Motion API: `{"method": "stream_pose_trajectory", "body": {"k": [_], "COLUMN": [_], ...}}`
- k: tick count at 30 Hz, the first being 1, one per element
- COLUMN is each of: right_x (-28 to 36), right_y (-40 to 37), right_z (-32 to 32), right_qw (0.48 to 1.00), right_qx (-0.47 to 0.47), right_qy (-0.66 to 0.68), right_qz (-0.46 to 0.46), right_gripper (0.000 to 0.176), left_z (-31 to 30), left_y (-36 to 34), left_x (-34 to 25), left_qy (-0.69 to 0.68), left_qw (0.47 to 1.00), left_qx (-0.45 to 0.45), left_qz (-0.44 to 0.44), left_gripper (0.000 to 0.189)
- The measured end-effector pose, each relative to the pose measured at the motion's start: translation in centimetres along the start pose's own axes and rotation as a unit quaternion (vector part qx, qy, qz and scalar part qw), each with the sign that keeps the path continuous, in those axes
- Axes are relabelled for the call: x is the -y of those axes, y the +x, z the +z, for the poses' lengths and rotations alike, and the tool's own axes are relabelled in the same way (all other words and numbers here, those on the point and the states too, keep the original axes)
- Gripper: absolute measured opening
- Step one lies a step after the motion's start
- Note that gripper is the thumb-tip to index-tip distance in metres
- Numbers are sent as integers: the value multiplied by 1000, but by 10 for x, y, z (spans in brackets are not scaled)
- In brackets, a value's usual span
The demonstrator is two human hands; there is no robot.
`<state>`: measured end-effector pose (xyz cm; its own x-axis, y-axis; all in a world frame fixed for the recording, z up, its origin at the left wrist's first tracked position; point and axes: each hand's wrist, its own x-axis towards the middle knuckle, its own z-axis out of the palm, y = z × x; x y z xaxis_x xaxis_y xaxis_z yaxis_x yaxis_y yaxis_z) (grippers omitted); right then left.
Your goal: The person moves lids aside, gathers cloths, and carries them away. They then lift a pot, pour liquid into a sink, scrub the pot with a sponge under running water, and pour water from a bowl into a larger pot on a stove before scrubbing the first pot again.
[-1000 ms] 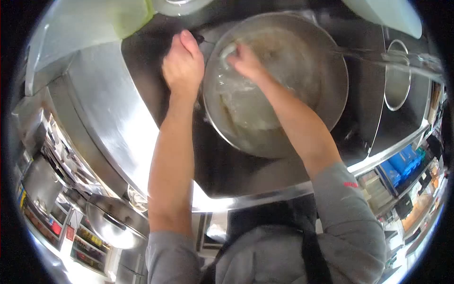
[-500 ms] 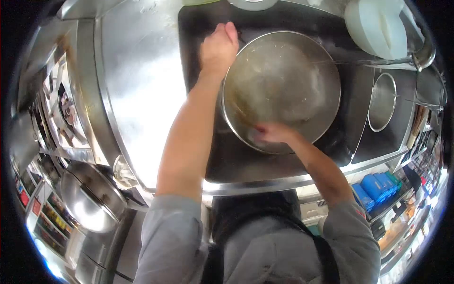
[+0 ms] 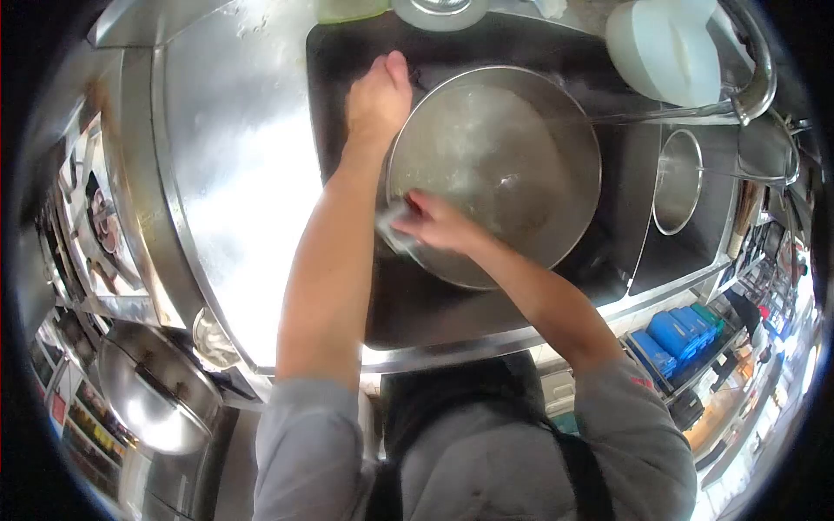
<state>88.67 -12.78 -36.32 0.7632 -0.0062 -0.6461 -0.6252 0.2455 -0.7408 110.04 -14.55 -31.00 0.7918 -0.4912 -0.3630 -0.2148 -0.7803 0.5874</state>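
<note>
A wide round metal pot (image 3: 521, 187) with cloudy water in it stands in the dark sink (image 3: 556, 300). My left hand (image 3: 380, 95) is closed at the upper left of the pot's rim; what its fingers hold is hidden. At the lower left rim, my right hand (image 3: 434, 221) grips a pale, greyish scrubbing pad (image 3: 395, 230), blurred by motion. The pad lies over the rim and reaches outside it. Water streams into the pot from the metal faucet (image 3: 754, 102) at right.
A white plastic container (image 3: 665, 52) stands behind the sink at right. A metal strainer or pot (image 3: 678, 182) sits in the right basin. Left of the sink is a steel counter (image 3: 234, 174), with a stove (image 3: 104, 217) farther left. A large metal bowl (image 3: 161, 391) is at lower left.
My right hand has moved from inside the pot leftward and up to its rim, where the pad now shows. My left hand stays beside the rim. The whole view has shifted slightly.
</note>
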Motion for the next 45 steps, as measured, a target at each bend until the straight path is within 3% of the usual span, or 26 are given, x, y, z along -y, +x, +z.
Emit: {"method": "stream_pose_trajectory", "body": {"k": [2, 4, 6, 10, 13, 16, 18, 20, 21, 24, 26, 28, 30, 32, 34, 36, 39, 40, 43, 45], "right_x": [22, 70, 83, 94, 83, 87, 59, 40, 15, -42, -57, -57, -65, -34, -31, -24, -53, -55, -119, -162], "right_y": [39, 50, 61, 45, 43, 58, 60, 30, 14, -53, -97, -133, -152, -138, -118, -93, -53, -53, -63, -66], "right_z": [-12, -32, -69, -172, -168, -96, -48, -17, -7, -7, -33, -82, -140, -180, -208, -221, -257, -254, -224, -177], "right_qw": [993, 964, 940, 839, 827, 909, 961, 995, 994, 985, 952, 935, 892, 811, 776, 788, 773, 729, 740, 765], "right_qx": [-116, -189, -254, -372, -358, -260, -203, -93, -54, 51, 93, 135, 152, 222, 147, -36, -103, -56, 42, 117], "right_qy": [6, 184, 223, 389, 414, 304, 181, 41, -83, -162, -289, -294, -386, -470, -532, -583, -604, -648, -609, -598], "right_qz": [-19, -34, -52, -83, -126, -117, -58, 4, -35, -25, 37, 144, 176, 269, 305, 194, 161, 214, 282, 209], "right_gripper": [40, 36, 33, 30, 29, 35, 42, 44, 39, 39, 41, 45, 45, 39, 35, 37, 38, 37, 35, 34], "left_z": [1, 2, 5, 4, 7, 3, 10, 19, 14, 13, 11, 13, 16, 15, 10, 10, 8, 8, 5, 4], "left_y": [2, 4, 3, 4, 3, 4, 10, 18, 13, 8, 8, 11, 12, 12, 8, 7, 2, 2, 2, 2], "left_x": [1, 6, 3, -3, -1, -2, 4, 13, 6, 4, 4, 6, 7, 7, 2, 2, 0, -1, -6, -6], "left_qy": [-14, -35, -46, -10, 0, 5, 17, 49, 45, 13, 16, 15, 15, 20, 30, 25, 32, 35, 30, 18], "left_qw": [1000, 999, 998, 1000, 1000, 1000, 999, 997, 998, 999, 1000, 1000, 999, 999, 999, 999, 999, 999, 999, 1000], "left_qx": [6, -6, -26, -24, -24, -24, -18, -29, -23, -29, -24, -25, -35, -33, -23, -33, -29, -26, -12, -5], "left_qz": [-8, 3, 16, 17, 16, 17, 27, 45, 32, 11, 1, 6, 20, 22, 15, 14, 4, 3, -14, -19], "left_gripper": [60, 61, 59, 58, 58, 59, 61, 64, 65, 65, 64, 63, 63, 63, 62, 61, 60, 60, 59, 61]}}
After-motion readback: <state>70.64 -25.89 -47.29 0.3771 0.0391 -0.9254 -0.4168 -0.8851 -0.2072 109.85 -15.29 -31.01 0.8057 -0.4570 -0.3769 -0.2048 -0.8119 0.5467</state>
